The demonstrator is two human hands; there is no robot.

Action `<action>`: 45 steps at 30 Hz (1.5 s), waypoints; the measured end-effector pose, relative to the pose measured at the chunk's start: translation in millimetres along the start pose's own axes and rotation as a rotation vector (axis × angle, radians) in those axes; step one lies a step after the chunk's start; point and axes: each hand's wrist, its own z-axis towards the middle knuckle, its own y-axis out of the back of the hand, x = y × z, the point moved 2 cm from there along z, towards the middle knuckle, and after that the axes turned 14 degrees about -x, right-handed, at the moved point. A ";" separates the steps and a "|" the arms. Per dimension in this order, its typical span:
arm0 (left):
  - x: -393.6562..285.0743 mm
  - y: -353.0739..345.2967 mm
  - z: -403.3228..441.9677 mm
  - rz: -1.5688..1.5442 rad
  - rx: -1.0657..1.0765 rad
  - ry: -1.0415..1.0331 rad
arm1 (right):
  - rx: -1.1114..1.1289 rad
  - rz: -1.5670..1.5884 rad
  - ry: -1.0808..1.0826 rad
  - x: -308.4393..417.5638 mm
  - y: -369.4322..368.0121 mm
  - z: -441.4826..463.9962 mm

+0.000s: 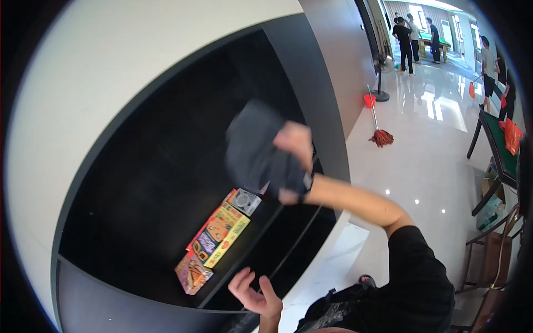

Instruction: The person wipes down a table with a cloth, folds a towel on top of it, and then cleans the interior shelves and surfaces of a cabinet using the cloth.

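My right hand (295, 144) grips a dark grey cloth (252, 147), which is blurred by motion. The cloth is in front of the black recessed cabinet (150, 166); I cannot tell whether it touches the back panel. Below it, several colourful flat boxes lie in a row on the cabinet's shelf: a grey patterned box (245, 202), a yellow box (227, 233) and an orange-purple box (193, 273). My left hand (256, 293) is raised in front of the shelf's lower end, fingers apart and holding nothing.
A red mop (382, 137) stands on the glossy tiled floor near a red bucket (370, 101) and a black stand fan (380, 95). At right are a green-topped table (502, 147) and wooden chairs (494, 252). Several people (404, 41) stand farther back by a billiard table (443, 42).
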 end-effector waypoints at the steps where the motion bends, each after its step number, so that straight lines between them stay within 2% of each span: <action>1: -2.5 -17.9 0.0 -0.055 0.039 0.047 | -0.063 -0.173 0.150 -28.5 17.1 21.6; 2: -3.9 -37.8 -1.8 -0.111 0.059 0.070 | -0.121 -0.351 0.290 -50.9 33.7 42.3; 3: -3.6 -56.6 -5.1 -0.115 0.113 0.056 | -0.150 -0.390 0.137 -67.3 44.2 53.2; 5: -13.0 -95.3 -14.2 -0.107 0.225 0.051 | -0.141 -0.560 0.020 -113.9 64.2 60.6; 7: -25.1 -129.3 -31.5 -0.102 0.315 0.067 | -0.094 -0.536 -0.314 -121.5 71.1 72.4; 8: -25.0 -139.0 -45.3 -0.068 0.366 0.079 | 0.021 -0.558 -0.454 -138.0 78.5 56.7; 9: -21.4 -156.7 -58.1 -0.059 0.401 0.063 | -0.106 -0.514 -0.263 -176.1 90.6 26.9; 14: -16.7 -206.6 -125.4 -0.024 0.556 0.354 | 0.086 -0.520 -0.474 -142.1 142.6 -46.0; 17: -7.3 -219.1 -127.0 -0.029 0.619 0.331 | 0.173 -0.515 -0.553 -141.9 158.7 -70.6; 21: 1.3 -230.2 -105.6 0.001 0.604 0.260 | 0.053 -0.498 -0.228 -181.7 118.6 23.8; 26: 30.7 -236.5 -98.8 0.009 0.566 0.225 | -0.126 -0.564 -0.047 -229.5 53.0 138.6; 31: 46.9 -257.8 -105.3 -0.097 0.483 0.418 | -0.011 -0.464 -0.031 -213.1 87.9 87.5; 32: 47.8 -267.5 -107.8 -0.144 0.463 0.487 | 0.041 -0.405 -0.122 -208.1 103.9 55.5; 33: 35.4 -280.4 -96.1 -0.108 0.433 0.462 | 0.125 -0.402 -0.109 -200.3 125.7 22.7; 35: 17.2 -309.4 -77.5 -0.074 0.273 0.185 | 0.285 -0.421 -0.146 -187.2 170.5 -54.1; 36: 12.9 -326.1 -67.9 -0.068 0.259 0.184 | 0.273 -0.428 -0.105 -184.3 183.1 -81.6; 38: -1.9 -355.5 -47.8 -0.043 0.069 -0.065 | 0.311 -0.402 -0.033 -196.3 190.6 -80.1; 39: -6.2 -373.8 -30.3 -0.005 0.065 -0.173 | 0.333 -0.390 0.046 -206.9 188.9 -75.2; 42: -26.1 -430.0 44.6 0.129 0.021 -0.407 | 0.283 -0.332 0.149 -248.5 148.2 26.2; 43: -37.9 -447.8 79.2 0.115 0.058 -0.453 | 0.200 -0.251 0.183 -259.1 127.8 74.3; 45: -81.8 -486.0 154.7 0.231 -0.068 -0.644 | 0.090 -0.242 0.228 -278.8 93.1 159.4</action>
